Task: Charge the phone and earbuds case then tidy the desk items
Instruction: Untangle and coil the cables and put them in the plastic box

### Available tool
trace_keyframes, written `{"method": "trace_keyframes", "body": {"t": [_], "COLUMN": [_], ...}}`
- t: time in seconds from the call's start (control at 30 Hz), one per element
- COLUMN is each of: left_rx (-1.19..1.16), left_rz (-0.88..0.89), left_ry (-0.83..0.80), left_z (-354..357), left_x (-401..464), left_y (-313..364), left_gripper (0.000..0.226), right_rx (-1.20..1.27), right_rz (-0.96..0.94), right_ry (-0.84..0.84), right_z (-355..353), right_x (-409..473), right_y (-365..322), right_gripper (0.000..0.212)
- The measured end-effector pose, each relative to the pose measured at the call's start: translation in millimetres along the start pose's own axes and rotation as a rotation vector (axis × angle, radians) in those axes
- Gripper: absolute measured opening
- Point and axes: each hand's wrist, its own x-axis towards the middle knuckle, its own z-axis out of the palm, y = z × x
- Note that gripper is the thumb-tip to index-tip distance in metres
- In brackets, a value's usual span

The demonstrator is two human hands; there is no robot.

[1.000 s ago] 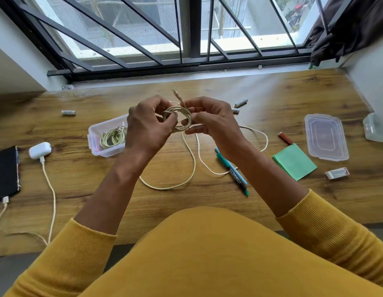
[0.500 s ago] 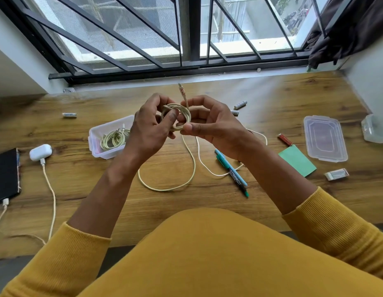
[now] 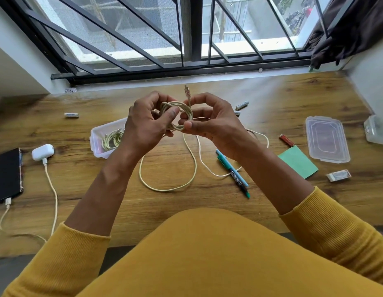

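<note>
Cream cable coil, half hidden, gripped by both hands, left and right.

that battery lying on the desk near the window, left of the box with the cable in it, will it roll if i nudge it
Probably yes. The battery is a small cylinder lying on its side on the flat wooden desk, with nothing touching it, so a sideways nudge would likely set it rolling. Pushed along its length, it would more likely slide. It looks light, so a gentle touch should move it.
</note>
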Motion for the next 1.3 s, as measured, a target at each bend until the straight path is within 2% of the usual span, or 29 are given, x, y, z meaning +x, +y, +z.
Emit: {"method": "trace_keyframes", "body": {"t": [0.23, 0.43, 0.63, 0.8, 1.03, 1.17, 1.3], "left_rx": [0.185, 0.177, 0.248, 0.211, 0.158, 0.134, -0.007], "left_rz": [0.072, 0.121, 0.201, 0.190, 0.175, 0.173, 0.102], "left_ry": [0.072, 0.067, 0.175, 0.235, 0.199, 0.134, 0.028], "left_z": [13.9, 17.7, 15.9, 14.8, 12.8, 10.0, 3.2], "left_x": [-7.7, -11.0, -12.2, -8.0, -8.0, -7.5, -2.4], "left_y": [-3.8, -0.4, -2.4, -6.2, -5.4, -4.5, -4.1], "left_gripper": [0.016, 0.017, 0.015, 0.011, 0.011, 0.017, 0.018], "right_rx": [-0.014, -0.054, -0.009, 0.090, 0.115, 0.038, -0.067], "right_rz": [-0.012, -0.017, -0.037, -0.057, -0.025, 0.010, 0.019], "right_ry": [0.069, 0.158, 0.048, -0.023, -0.039, -0.039, 0.039], "right_z": [5.7, 8.3, 4.3, 1.7, 0.0, -1.4, 0.6], "right_x": [-3.3, -4.0, -3.1, -3.4, -3.2, -1.2, 0.3], "right_y": [-0.5, 1.5, 2.5, 4.2, -1.2, -9.5, -8.7], "right_gripper": [0.045, 0.041, 0.047, 0.030, 0.012, 0.014, 0.020]}}
